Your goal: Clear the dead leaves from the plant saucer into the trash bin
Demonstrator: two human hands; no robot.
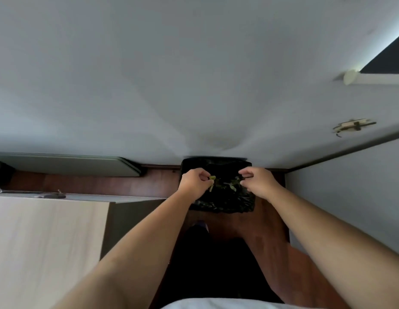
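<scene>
A black trash bin (225, 202) lined with a black bag stands on the wooden floor against the white wall. Both hands hover over its opening. My left hand (195, 180) pinches a few yellow-green dead leaves (212, 181) that hang from its fingertips above the bin. My right hand (256, 178) has its fingers curled together at the bin's right side; whether it holds a leaf I cannot tell. A few pale leaves (231, 186) lie inside the bag. The plant saucer is not in view.
A light wooden tabletop (47, 241) fills the lower left. A grey flat panel (67, 166) leans along the wall at left. The reddish wooden floor (272, 237) runs between the table and a white wall at right. My dark-clothed legs stand just before the bin.
</scene>
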